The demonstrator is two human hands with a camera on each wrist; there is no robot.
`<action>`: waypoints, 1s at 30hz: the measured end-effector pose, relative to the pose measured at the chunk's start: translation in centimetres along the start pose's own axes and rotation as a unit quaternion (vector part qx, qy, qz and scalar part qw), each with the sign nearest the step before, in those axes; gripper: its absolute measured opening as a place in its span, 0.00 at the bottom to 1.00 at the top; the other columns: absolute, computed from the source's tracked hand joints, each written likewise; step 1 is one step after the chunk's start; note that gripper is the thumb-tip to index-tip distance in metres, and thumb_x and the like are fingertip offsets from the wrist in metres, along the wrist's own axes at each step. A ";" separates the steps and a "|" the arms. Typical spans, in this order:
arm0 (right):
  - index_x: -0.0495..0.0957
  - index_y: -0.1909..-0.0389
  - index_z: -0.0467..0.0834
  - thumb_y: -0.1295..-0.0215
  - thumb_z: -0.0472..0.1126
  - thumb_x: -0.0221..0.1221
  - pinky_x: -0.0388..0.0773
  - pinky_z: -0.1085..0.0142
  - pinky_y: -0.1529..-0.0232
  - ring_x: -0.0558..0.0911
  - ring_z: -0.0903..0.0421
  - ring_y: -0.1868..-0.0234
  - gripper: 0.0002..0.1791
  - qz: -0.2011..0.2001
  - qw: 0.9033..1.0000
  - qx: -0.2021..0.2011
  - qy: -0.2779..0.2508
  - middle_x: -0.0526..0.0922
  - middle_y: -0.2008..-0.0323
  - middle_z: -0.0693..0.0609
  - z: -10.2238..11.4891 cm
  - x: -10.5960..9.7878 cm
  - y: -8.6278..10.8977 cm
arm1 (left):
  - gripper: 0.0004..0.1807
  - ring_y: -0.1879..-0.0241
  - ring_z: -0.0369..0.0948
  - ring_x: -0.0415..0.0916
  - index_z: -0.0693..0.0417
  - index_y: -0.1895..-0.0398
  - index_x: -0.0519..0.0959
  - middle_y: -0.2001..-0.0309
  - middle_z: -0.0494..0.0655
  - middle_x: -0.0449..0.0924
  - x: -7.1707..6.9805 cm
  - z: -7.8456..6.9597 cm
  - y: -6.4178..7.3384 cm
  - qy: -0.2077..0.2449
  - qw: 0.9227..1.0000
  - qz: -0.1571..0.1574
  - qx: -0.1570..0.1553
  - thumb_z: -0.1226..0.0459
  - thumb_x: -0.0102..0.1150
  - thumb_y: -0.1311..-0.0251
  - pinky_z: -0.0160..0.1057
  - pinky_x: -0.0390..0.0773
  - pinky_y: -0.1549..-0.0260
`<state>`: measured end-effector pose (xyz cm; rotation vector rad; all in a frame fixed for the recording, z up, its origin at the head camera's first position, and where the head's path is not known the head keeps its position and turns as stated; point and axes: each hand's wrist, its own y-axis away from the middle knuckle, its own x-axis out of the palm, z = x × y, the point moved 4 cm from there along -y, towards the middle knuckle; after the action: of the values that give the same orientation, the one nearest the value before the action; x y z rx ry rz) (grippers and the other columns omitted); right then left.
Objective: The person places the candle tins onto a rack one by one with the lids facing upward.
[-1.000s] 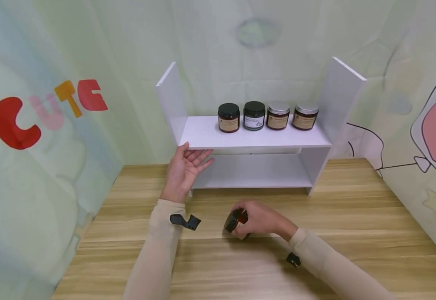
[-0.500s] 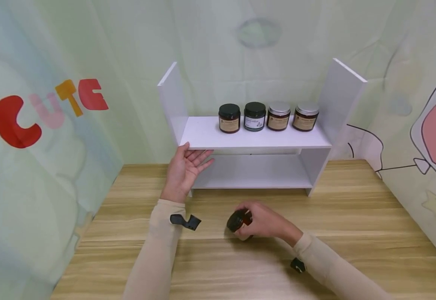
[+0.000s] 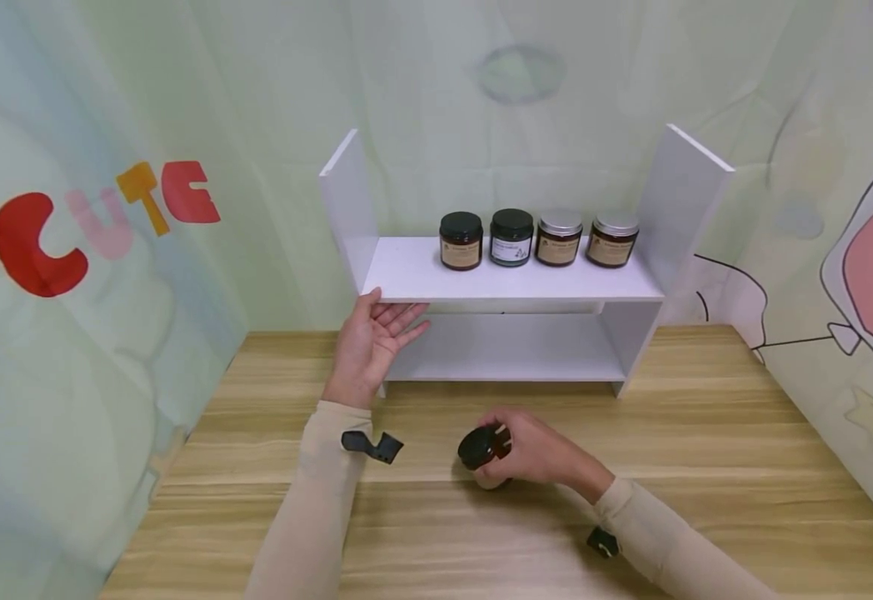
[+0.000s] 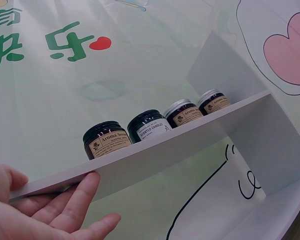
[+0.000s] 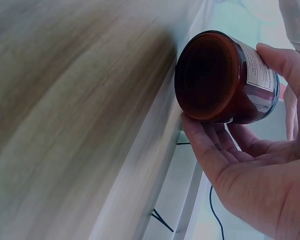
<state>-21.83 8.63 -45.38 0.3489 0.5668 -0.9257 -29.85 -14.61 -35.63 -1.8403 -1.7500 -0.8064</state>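
My left hand [image 3: 371, 342] holds the left end of the white shelf's upper board [image 3: 406, 275], thumb over its front edge and fingers beneath. In the left wrist view the fingers [image 4: 80, 200] lie nearly straight under the board. Low over the table, my right hand [image 3: 530, 447] grips an amber glass candle jar [image 3: 477, 448] with a black lid, between thumb and fingers. The jar is tilted, lid toward the left; its dark base and pale label [image 5: 260, 70] show in the right wrist view. On the upper board several candle jars stand in a row, including a black-lidded one [image 3: 461, 242].
Two silver-lidded jars, one of them this right-hand jar [image 3: 612, 240], stand near the shelf's right side panel [image 3: 684, 208]. A lower board [image 3: 511, 346] runs beneath. The shelf stands at the back of the wood-grain table [image 3: 256, 467], before a printed cloth backdrop [image 3: 271, 125].
The right hand has shifted slightly right with the candle jar and turned it, so more of the lid's top shows. My left hand has stayed at the shelf board.
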 end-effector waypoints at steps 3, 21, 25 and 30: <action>0.76 0.44 0.39 0.51 0.48 0.75 0.82 0.65 0.57 0.82 0.57 0.55 0.34 0.002 1.000 0.001 -0.005 0.82 0.53 0.50 -0.1 0.0 0.1 | 0.21 0.39 0.52 0.80 0.60 0.36 0.66 0.50 0.56 0.83 0.0 0.1 0.0 -0.001 1.000 0.002 0.000 0.54 0.42 0.19 0.60 0.69 0.34; 0.70 0.51 0.43 0.54 0.42 0.76 0.79 0.63 0.51 0.80 0.51 0.49 0.31 -0.003 1.000 -0.026 -0.013 0.79 0.52 0.48 -0.3 0.3 1.0 | 0.21 0.37 0.53 0.78 0.59 0.35 0.65 0.49 0.57 0.82 0.1 0.0 -0.1 0.000 1.000 -0.003 -0.003 0.54 0.42 0.20 0.61 0.69 0.34; 0.69 0.51 0.45 0.54 0.44 0.78 0.78 0.63 0.50 0.79 0.52 0.49 0.32 -0.003 0.999 -0.029 -0.012 0.77 0.52 0.49 -0.2 0.4 1.1 | 0.21 0.38 0.54 0.78 0.60 0.36 0.66 0.49 0.57 0.82 0.1 -0.1 -0.1 0.001 1.000 -0.006 0.000 0.55 0.42 0.19 0.62 0.67 0.33; 0.68 0.50 0.46 0.54 0.44 0.79 0.77 0.63 0.50 0.76 0.53 0.49 0.34 0.002 0.999 -0.035 -0.005 0.75 0.50 0.49 -0.1 0.7 1.3 | 0.21 0.38 0.53 0.78 0.59 0.36 0.66 0.49 0.57 0.82 0.1 -0.1 0.0 0.003 1.000 -0.007 -0.005 0.54 0.41 0.19 0.61 0.68 0.34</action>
<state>-20.51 8.96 -45.80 0.2826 0.5870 -0.9003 -29.86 -14.58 -35.54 -1.8310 -1.7600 -0.8270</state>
